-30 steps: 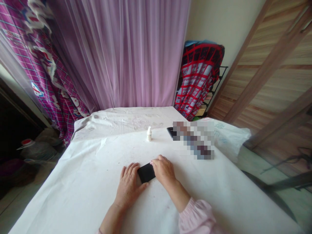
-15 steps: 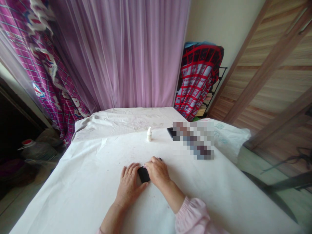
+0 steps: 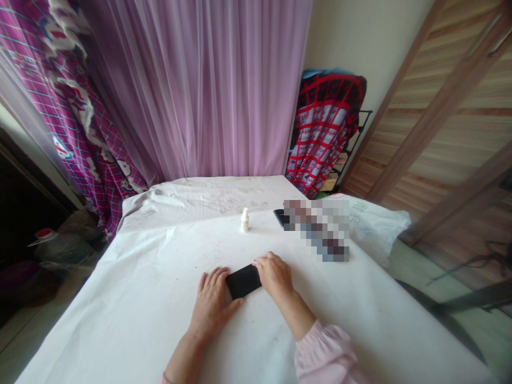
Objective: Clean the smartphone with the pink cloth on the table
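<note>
A black smartphone lies flat on the white-covered table, its dark face up. My left hand rests around its left end, thumb along the near edge and fingers stretched toward the far side, holding it in place. At the phone's right end, my right hand is closed with fingertips pressed together on the surface. A tiny pale pink bit shows at those fingertips; what it is cannot be made out. Beyond the phone stands a small white dropper bottle, touched by neither hand.
White cloth covers the table. Toward the back right lie a black object and a pixelated patch. A white plastic bag sits by the right edge. Purple curtains hang behind; a large plastic bottle stands at left.
My right hand has slid to the right along the phone, uncovering most of its dark face. My left hand and the phone have stayed in place.
</note>
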The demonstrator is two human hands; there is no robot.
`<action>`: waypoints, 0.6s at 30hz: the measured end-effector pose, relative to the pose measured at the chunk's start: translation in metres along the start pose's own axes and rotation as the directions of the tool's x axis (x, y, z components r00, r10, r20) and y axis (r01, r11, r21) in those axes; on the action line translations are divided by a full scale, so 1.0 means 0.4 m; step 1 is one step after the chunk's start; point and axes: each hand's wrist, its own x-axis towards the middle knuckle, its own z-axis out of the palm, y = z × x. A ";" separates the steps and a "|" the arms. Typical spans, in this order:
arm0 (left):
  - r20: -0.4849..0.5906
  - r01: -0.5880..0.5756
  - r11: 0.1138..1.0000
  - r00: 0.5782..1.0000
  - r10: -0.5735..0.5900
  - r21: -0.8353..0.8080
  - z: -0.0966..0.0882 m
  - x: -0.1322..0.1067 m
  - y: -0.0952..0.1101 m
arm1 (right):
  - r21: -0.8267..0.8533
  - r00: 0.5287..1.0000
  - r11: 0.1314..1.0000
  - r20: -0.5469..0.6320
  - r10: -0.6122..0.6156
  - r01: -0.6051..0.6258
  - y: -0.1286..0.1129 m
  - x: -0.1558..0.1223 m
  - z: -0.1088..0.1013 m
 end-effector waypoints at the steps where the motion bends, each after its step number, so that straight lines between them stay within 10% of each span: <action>1: 0.001 0.000 1.000 1.000 0.000 -0.001 0.000 0.000 -0.001 | 0.000 1.000 1.000 -0.003 0.007 -0.007 0.003 0.001 -0.001; 18: -0.004 -0.006 1.000 1.000 0.006 0.010 0.001 0.001 0.002 | 0.022 1.000 1.000 -0.021 -0.015 0.015 -0.002 -0.037 0.016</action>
